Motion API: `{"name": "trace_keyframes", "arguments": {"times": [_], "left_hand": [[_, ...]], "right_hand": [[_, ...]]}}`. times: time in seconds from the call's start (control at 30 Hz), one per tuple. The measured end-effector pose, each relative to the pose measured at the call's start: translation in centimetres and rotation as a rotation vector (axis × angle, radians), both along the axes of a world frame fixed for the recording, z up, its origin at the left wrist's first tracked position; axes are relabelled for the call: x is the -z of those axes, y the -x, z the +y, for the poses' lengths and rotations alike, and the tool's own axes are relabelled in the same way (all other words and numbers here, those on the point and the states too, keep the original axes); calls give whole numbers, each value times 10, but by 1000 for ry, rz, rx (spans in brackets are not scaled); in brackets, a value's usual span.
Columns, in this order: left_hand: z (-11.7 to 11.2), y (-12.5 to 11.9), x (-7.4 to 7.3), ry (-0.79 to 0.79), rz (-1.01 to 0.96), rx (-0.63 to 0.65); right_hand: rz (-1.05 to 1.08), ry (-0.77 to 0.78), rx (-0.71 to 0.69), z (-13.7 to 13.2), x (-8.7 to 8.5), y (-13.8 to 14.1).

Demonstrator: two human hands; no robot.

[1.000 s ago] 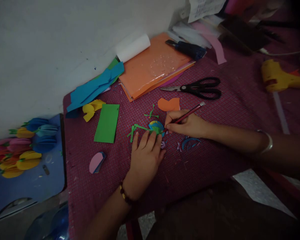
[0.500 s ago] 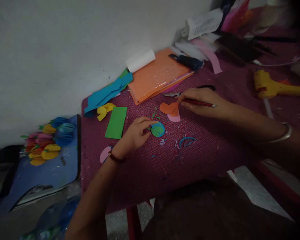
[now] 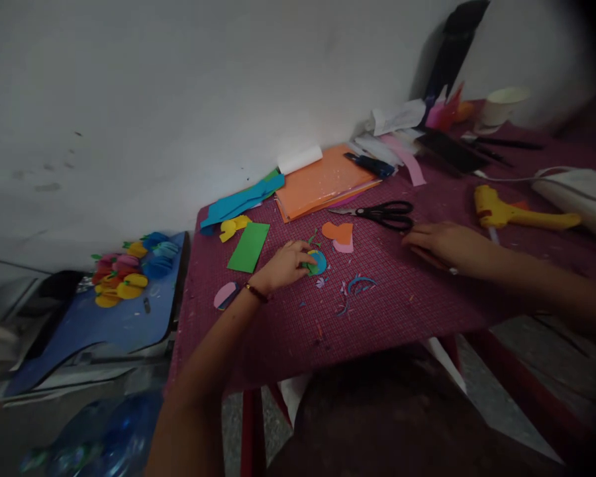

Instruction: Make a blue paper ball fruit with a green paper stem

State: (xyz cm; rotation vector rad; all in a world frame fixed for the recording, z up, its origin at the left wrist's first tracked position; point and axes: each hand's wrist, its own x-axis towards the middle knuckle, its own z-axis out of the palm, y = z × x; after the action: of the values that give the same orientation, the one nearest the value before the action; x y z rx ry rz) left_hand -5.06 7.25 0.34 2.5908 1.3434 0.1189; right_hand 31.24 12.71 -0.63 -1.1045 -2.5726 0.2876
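My left hand (image 3: 284,266) is bent over the left edge of a small blue paper circle (image 3: 321,262), finger and thumb closed on the green paper piece lying on it. Farther right, my right hand (image 3: 440,248) rests low over the table, with a dark red pencil (image 3: 444,266) under its fingers and the pale end showing. Just beyond its fingertips lie black-handled scissors (image 3: 385,213). An orange paper shape (image 3: 342,234) overlaps a pink one (image 3: 345,246) between the hands. Thin blue paper offcuts (image 3: 361,283) are scattered nearer me.
A green paper rectangle (image 3: 249,248), yellow scraps (image 3: 233,227) and blue strips (image 3: 243,199) lie at left. Orange sheets (image 3: 322,182) sit by the wall, under a cutter (image 3: 370,164). A yellow glue gun (image 3: 511,211) lies right. Colourful paper fruit (image 3: 132,286) fills a blue side table (image 3: 124,324).
My right hand has moved away from the orange paper toward the right with the pencil, uncovering the scissors. My left fingers have drawn in on the green piece. The view has shifted.
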Motion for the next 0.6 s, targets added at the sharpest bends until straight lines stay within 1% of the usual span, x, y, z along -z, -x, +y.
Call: {"name": "trace_keyframes", "arguments": {"times": [0.07, 0.1, 0.2, 0.27, 0.33, 0.4, 0.5, 0.6], "left_hand": [[-5, 1, -2, -16, 46, 7], [-8, 2, -4, -38, 77, 2], [-17, 0, -7, -134, 161, -11], [-20, -2, -6, -195, 193, 19], [-21, -4, -3, -242, 195, 55], [-19, -5, 4, -271, 164, 53], [-18, -5, 16, -281, 73, 3], [-19, -2, 21, -274, -53, -26]], "right_hand": [[-151, -1, -150, 2, 2, -6], [-197, -11, -179, 3, 3, -9], [-264, -65, -142, 7, 7, -15], [-323, -93, -113, 9, 11, -15], [-376, -120, -72, 9, 13, -13], [-411, -131, -56, 9, 14, -11], [-441, -124, -50, 8, 10, -8], [-425, -125, -29, 4, 0, -3]]}}
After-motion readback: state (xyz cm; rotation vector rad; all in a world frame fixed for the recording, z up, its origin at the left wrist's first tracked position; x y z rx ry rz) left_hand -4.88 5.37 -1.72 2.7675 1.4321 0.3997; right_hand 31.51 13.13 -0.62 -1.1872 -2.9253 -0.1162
